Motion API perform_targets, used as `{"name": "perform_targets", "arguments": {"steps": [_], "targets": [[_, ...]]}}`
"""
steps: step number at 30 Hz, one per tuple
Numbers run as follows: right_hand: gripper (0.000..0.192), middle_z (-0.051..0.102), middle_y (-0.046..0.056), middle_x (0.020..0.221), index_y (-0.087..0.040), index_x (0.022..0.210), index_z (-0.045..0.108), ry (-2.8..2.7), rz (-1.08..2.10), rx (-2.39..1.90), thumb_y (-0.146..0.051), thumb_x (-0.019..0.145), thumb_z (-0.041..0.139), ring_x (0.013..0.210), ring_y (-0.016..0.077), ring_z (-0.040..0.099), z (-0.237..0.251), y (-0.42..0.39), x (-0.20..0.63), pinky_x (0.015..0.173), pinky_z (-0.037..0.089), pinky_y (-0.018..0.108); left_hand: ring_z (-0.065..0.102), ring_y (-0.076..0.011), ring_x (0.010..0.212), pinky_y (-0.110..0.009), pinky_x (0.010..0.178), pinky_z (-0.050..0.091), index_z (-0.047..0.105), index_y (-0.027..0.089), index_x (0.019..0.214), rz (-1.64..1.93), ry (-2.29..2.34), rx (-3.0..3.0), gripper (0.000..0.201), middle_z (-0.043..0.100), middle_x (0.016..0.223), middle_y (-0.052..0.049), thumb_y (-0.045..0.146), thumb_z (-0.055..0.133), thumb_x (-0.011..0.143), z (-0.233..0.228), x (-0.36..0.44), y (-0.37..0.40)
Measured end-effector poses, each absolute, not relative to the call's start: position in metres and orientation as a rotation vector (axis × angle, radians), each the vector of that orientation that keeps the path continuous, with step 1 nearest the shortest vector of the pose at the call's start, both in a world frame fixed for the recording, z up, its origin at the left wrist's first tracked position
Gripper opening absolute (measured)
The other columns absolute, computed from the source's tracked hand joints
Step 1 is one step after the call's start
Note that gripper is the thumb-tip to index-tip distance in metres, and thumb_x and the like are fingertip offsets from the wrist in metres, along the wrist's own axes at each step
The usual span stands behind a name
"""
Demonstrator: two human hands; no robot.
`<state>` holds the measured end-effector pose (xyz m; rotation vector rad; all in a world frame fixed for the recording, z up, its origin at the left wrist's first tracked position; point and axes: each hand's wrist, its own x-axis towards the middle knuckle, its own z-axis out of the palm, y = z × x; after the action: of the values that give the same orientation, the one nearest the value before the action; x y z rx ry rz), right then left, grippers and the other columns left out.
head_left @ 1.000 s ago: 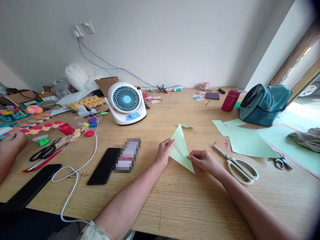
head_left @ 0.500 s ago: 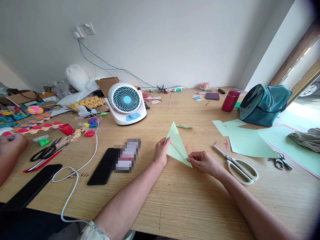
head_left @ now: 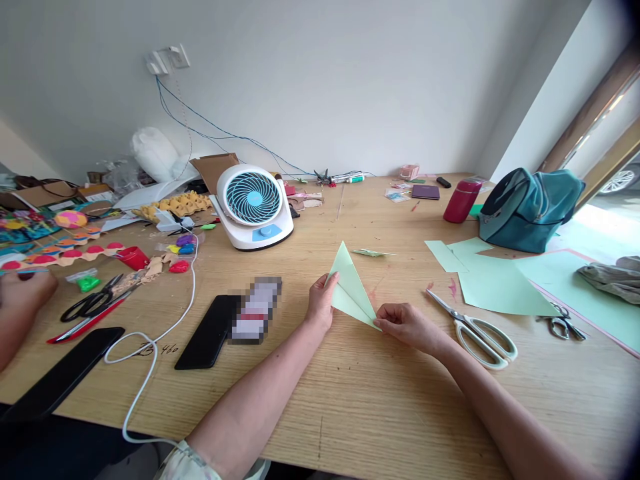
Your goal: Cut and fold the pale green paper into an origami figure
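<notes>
A folded piece of pale green paper [head_left: 350,285], triangular with a crease along its lower part, is held up between my two hands over the wooden table. My left hand [head_left: 321,300] pinches its left edge, thumb on the near face. At the lower right corner, my right hand [head_left: 404,324] grips the paper between thumb and fingers. Beside my right wrist lie white-handled scissors [head_left: 473,330], blades pointing up and left. A small folded green paper piece [head_left: 371,253] rests on the table just beyond the held one.
Green paper sheets [head_left: 495,283], small metal scissors [head_left: 563,325] and a teal bag [head_left: 527,210] lie right. A red bottle [head_left: 462,201] stands behind. Left are a fan [head_left: 254,203], a black phone [head_left: 207,333], a white cable [head_left: 145,393] and another person's hand [head_left: 25,300].
The held green paper and my left hand have shifted slightly left, and the paper's lower right tip has moved up into my right fingers. The other person's hand has moved a little.
</notes>
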<state>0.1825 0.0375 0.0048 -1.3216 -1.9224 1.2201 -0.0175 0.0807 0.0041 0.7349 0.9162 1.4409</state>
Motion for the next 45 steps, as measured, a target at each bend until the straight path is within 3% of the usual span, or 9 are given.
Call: {"name": "perform_targets", "arguments": {"steps": [11, 18, 24, 31, 36, 41, 45], "targets": [[0.035, 0.040, -0.006, 0.056, -0.019, 0.064, 0.051, -1.939, 1.240, -1.292, -0.047, 0.085, 0.057, 0.051, 0.0092, 0.029, 0.005, 0.039, 0.184, 0.047, 0.021, 0.024, 0.055, -0.0118, 0.062, -0.022, 0.058, 0.042, 0.059, 0.017, 0.072, 1.447, 0.902, 0.742, 0.037, 0.062, 0.069, 0.001, 0.046, 0.080, 0.065, -0.001, -0.018, 0.084], [0.036, 0.048, -0.004, 0.058, -0.019, 0.068, 0.055, -1.943, 1.229, -1.286, -0.049, 0.088, 0.055, 0.052, 0.0100, 0.034, 0.004, 0.039, 0.184, 0.048, 0.024, 0.025, 0.050, -0.0096, 0.057, -0.021, 0.056, 0.038, 0.059, 0.016, 0.068, 1.397, 0.909, 0.846, 0.041, 0.058, 0.063, 0.003, 0.050, 0.082, 0.062, 0.000, -0.013, 0.078], [0.042, 0.041, -0.005, 0.060, -0.020, 0.066, 0.050, -1.814, 1.202, -1.242, -0.056, 0.084, 0.059, 0.056, 0.0108, 0.033, 0.000, 0.042, 0.186, 0.051, 0.025, 0.025, 0.045, -0.0083, 0.054, -0.021, 0.053, 0.034, 0.061, 0.015, 0.068, 1.268, 0.887, 0.970, 0.040, 0.053, 0.060, 0.004, 0.050, 0.079, 0.066, -0.003, -0.007, 0.071], [0.038, 0.058, -0.002, 0.069, -0.019, 0.073, 0.060, -1.481, 1.393, -1.108, -0.055, 0.075, 0.072, 0.061, 0.0131, 0.048, -0.001, 0.041, 0.185, 0.056, 0.037, 0.025, 0.044, -0.0074, 0.055, -0.020, 0.054, 0.034, 0.061, 0.013, 0.070, 1.117, 0.870, 1.170, 0.036, 0.053, 0.062, 0.004, 0.046, 0.076, 0.071, -0.003, -0.004, 0.066], [0.038, 0.063, 0.000, 0.071, -0.019, 0.080, 0.065, -1.277, 1.450, -1.092, -0.054, 0.071, 0.077, 0.059, 0.0138, 0.053, -0.005, 0.041, 0.185, 0.053, 0.039, 0.025, 0.056, -0.0114, 0.069, -0.022, 0.064, 0.043, 0.063, 0.015, 0.095, 1.153, 0.835, 1.178, 0.037, 0.065, 0.081, -0.001, 0.040, 0.077, 0.072, -0.003, -0.003, 0.066], [0.036, 0.063, 0.000, 0.074, -0.020, 0.085, 0.064, -1.243, 1.440, -1.070, -0.054, 0.075, 0.074, 0.061, 0.0141, 0.055, -0.005, 0.040, 0.182, 0.054, 0.041, 0.025, 0.050, -0.0095, 0.062, -0.020, 0.059, 0.039, 0.054, 0.018, 0.114, 1.246, 0.965, 1.305, 0.044, 0.055, 0.068, 0.005, 0.035, 0.072, 0.078, -0.006, -0.006, 0.069], [0.043, 0.058, -0.004, 0.073, -0.026, 0.113, 0.058, -1.232, 1.367, -1.001, -0.048, 0.078, 0.073, 0.059, 0.0127, 0.051, -0.003, 0.039, 0.180, 0.053, 0.039, 0.024, 0.047, -0.0092, 0.061, -0.020, 0.060, 0.039, 0.051, 0.019, 0.119, 1.314, 0.976, 1.444, 0.041, 0.053, 0.068, 0.005, 0.033, 0.067, 0.083, -0.006, -0.007, 0.068]]}}
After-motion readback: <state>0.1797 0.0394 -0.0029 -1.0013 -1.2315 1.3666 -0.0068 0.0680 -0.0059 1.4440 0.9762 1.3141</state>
